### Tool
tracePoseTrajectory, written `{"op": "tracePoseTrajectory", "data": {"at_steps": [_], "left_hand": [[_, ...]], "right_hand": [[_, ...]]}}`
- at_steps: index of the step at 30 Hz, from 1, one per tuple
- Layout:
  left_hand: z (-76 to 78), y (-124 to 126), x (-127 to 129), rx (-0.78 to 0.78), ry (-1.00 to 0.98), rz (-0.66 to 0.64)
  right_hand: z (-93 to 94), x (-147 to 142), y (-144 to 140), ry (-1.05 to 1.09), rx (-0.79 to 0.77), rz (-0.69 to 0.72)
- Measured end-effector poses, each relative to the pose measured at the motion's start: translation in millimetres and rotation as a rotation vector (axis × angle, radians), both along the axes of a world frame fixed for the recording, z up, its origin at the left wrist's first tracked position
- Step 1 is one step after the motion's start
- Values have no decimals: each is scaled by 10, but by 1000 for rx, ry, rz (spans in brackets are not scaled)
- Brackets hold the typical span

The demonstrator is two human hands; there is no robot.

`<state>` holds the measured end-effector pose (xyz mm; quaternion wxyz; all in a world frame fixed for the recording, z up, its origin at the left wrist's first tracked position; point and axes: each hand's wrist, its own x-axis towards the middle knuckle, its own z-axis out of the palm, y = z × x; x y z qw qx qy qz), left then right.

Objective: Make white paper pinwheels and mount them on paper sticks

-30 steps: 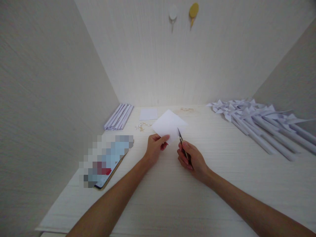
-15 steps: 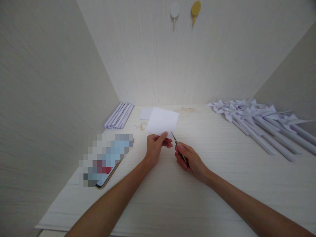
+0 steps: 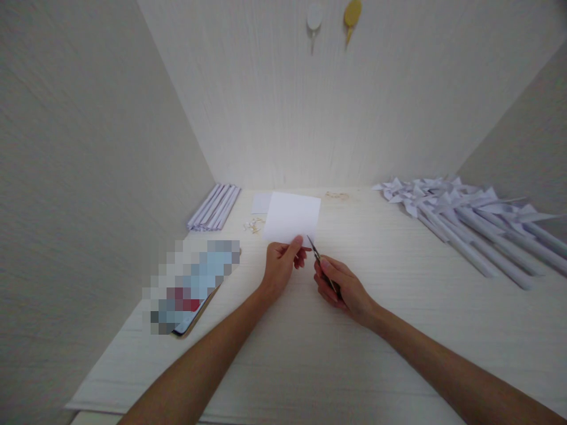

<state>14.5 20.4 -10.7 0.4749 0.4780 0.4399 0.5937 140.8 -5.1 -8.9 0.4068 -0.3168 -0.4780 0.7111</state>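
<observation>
My left hand [image 3: 283,264] pinches the near edge of a square white sheet of paper [image 3: 293,217], thumb on top and fingers underneath. The sheet is tilted a little above the table. In my right hand [image 3: 339,282] is a pair of small scissors [image 3: 315,251], its blades pointing up and away beside the sheet's near right corner. The blades look closed, and whether they touch the paper I cannot tell. My fingers cover most of the scissors' handles.
Rolled white paper sticks [image 3: 216,206] lie at the back left. Behind the sheet is another paper piece [image 3: 260,203], with small scattered bits [image 3: 254,225] nearby. A phone [image 3: 199,295], blurred out, lies left. Paper pinwheels [image 3: 469,218] are piled right. Two hooks [image 3: 352,15] hang on the back wall.
The sheet has turned slightly, and my left hand has shifted a little to the right with its fingers curled more. My right hand with the scissors has barely moved.
</observation>
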Motion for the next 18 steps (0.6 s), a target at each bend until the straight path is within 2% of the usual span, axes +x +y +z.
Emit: {"op": "tracePoseTrajectory", "data": {"at_steps": [18], "left_hand": [[19, -9, 12, -7, -26, -26]], "right_hand": [[-23, 3, 7, -10, 24, -2]]}}
